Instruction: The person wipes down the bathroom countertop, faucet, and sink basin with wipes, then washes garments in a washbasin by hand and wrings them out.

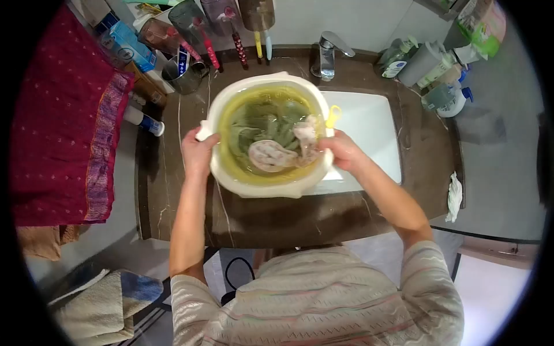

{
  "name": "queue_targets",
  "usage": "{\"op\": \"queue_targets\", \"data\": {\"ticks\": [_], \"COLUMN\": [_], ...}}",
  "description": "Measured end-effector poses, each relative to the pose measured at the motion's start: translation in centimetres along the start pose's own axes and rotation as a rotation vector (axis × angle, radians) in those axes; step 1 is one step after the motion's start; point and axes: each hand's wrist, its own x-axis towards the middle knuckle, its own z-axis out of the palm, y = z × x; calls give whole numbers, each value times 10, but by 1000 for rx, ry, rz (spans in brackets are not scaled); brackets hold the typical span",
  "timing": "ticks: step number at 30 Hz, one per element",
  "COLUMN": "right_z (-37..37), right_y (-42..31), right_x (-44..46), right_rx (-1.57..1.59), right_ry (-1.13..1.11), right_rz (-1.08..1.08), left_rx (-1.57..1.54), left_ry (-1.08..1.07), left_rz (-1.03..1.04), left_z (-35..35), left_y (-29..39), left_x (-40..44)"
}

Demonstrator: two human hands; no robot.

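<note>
A white plastic basin (254,189) with a yellowish inside is held between my two hands, partly over the counter and partly over the sink's left side. My left hand (198,151) grips the handle on its left rim, thumb on top. On the opposite rim, my right hand (341,149) is closed round the edge, its fingers partly hidden. Water fills the basin, with grey-green cloth (265,124) under the surface. A pale patterned cloth (272,155) lies in the water nearer to me and to the right. A yellow ring-shaped clip (333,115) shows beside the right rim.
The white sink (369,138) lies right of the basin, below a chrome faucet (328,57). Cups with toothbrushes (239,49) hang behind. Several bottles (424,75) stand at the back right. A crumpled white tissue (455,197) lies on the right edge; a red towel (69,121) hangs left.
</note>
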Motion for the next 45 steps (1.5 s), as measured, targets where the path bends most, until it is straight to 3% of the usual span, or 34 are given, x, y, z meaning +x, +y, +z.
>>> {"op": "queue_targets", "data": {"ticks": [7, 10, 13, 16, 19, 23, 25, 26, 28, 30, 33, 34, 36, 37, 40, 42, 44, 45], "right_z": [-114, -141, -162, -177, -180, -154, -173, -182, -143, -111, -117, -117, -113, -113, -113, -108, -108, -102], "right_y": [9, 21, 38, 50, 45, 7, 9, 10, 4, 13, 55, 65, 74, 73, 78, 98, 101, 96], "right_x": [-3, 0, 9, 16, 22, -1, -2, -3, -13, -6, 42, 52, 66, 68, 71, 71, 71, 73], "right_rx": [-20, -32, 29, 14, -105, -508, -996, -1242, -1168, -1208, -1506, -1586, -1694, -1617, -1478, -1508, -1548, -1297], "right_ry": [108, 136, 139, 184, 245, 328, 512, 597, 453, 354, 465, 314, 2, 61, 238, 372, 294, 387], "right_rz": [47, 82, 100, 111, 152, 257, -24, -173, -260, -415, -731, -499, -38, -91, -291, -510, -706, -413], "left_rx": [90, 431, 640, 613, 598, 616, 673, 634, 557, 521, 474, 455, 692, 806, 690, 658, 582, 363], "left_ry": [-180, -104, -171, -143, -153, -213, -242, -262, -304, -326, -341, -343, -337, -329, -174, -369, -407, -363], "left_rz": [-192, -222, -124, -232, -156, -155, -97, -198, -395, -343, -375, -405, -140, -4, 288, 161, -156, -277], "left_z": [98, 123, 140, 152, 157, 152, 148, 147, 145, 139, 134, 133, 128, 125, 134, 155, 186, 196], "left_y": [-47, -95, -129, -140, -149, -138, -137, -133, -99, -106, -97, -92, -104, -108, -77, -75, -93, -106], "left_x": [-28, -19, -8, -11, -5, -3, -4, -6, -19, -22, -27, -29, -28, -26, -51, -63, -74, -72]}}
